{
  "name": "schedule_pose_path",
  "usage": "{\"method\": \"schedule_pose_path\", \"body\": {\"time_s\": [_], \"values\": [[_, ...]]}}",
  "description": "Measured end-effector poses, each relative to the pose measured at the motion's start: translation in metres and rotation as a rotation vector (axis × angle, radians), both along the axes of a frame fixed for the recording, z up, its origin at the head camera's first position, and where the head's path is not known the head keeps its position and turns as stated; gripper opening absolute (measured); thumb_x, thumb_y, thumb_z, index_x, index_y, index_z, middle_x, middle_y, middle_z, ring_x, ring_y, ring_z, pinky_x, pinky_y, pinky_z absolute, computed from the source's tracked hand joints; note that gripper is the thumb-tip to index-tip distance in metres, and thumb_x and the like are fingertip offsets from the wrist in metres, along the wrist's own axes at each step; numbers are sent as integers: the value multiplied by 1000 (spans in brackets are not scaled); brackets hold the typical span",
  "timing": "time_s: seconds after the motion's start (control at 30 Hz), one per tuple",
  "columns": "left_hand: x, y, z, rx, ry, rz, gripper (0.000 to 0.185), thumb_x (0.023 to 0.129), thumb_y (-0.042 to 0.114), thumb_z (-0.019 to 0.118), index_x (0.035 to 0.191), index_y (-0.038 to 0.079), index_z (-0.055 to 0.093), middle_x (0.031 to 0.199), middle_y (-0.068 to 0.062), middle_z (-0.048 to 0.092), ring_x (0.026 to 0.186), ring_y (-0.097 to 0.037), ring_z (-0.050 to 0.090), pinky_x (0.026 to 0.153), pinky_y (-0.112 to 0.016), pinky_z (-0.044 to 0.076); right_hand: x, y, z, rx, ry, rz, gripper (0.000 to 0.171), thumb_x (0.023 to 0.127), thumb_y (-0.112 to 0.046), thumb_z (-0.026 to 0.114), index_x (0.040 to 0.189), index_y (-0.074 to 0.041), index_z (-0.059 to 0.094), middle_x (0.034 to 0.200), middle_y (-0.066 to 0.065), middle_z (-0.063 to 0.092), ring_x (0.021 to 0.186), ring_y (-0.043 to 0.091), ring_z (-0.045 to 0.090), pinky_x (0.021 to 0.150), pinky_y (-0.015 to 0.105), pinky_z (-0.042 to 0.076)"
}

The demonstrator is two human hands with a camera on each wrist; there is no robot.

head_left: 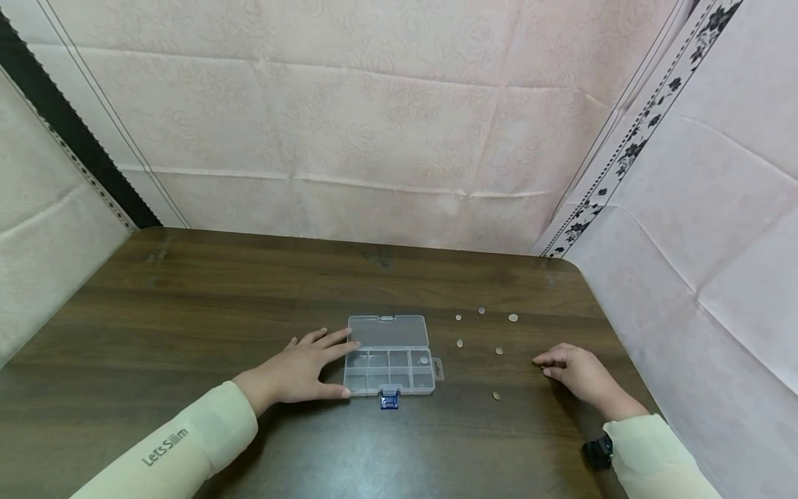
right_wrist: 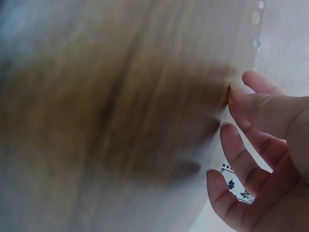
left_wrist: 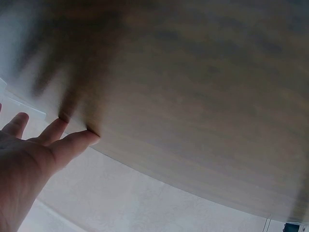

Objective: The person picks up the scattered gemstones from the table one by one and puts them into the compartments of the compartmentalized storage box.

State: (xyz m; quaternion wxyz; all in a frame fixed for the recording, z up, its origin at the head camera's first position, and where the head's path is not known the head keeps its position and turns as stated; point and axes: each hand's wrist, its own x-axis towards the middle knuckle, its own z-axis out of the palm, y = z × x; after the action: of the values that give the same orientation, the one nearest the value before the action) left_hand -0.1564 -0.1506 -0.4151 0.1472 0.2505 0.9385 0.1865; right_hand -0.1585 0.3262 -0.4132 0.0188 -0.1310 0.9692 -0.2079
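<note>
The left hand (head_left: 299,371) lies flat on the worktop (head_left: 187,312) with its fingers (head_left: 333,339) straight and spread; the fingertips touch the left edge of a clear plastic box (head_left: 389,371), and the thumb lies along the box's near left corner. It holds nothing. In the left wrist view the same fingers (left_wrist: 72,142) are stretched out, tips pressed on the wood. The right hand (head_left: 576,374) rests on the worktop well to the right of the box, its fingers (head_left: 548,360) loosely curled with tips down on the wood. Whether anything is pinched under them I cannot tell. The right wrist view shows those fingers (right_wrist: 241,150) bent against the blurred wood.

The box sits open near the front middle of the worktop, its lid (head_left: 388,330) folded back flat behind it and a blue clasp (head_left: 389,398) at the near edge. It is split into small compartments, and one small round piece (head_left: 424,360) lies in the far right compartment. More such pieces are scattered on the wood between the box and the right hand: one (head_left: 460,343) just right of the lid, one (head_left: 499,351) nearer the right hand, one (head_left: 496,396) closer to the front edge, and three (head_left: 481,311) farther back.
</note>
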Motion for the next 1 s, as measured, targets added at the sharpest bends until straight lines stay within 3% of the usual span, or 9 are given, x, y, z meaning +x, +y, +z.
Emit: {"method": "schedule_pose_path", "body": {"time_s": [0.27,0.57,1.0], "values": [[0,0,1,-1,0,1,82,80,70,61,150,35,35,160,6,21,144,-40,17,103,-74,15,2,-4,0,37,94,39,17,80,3,72,93,-8,77,87,-3,64,79,18,62,66,31,50],[1,1,2,-1,-3,2,82,80,69,61,150,35,35,160,6,20,145,-40,16,103,-74,15,1,-11,2,102,158,47,15,81,1,73,93,-7,76,88,0,65,81,21,64,70,36,52],[2,1,3,-3,2,1,81,81,67,62,150,34,36,160,5,21,144,-41,17,103,-74,16,-4,-31,9,72,270,53,17,81,4,72,94,-7,76,91,1,64,81,21,64,71,39,52]]}}
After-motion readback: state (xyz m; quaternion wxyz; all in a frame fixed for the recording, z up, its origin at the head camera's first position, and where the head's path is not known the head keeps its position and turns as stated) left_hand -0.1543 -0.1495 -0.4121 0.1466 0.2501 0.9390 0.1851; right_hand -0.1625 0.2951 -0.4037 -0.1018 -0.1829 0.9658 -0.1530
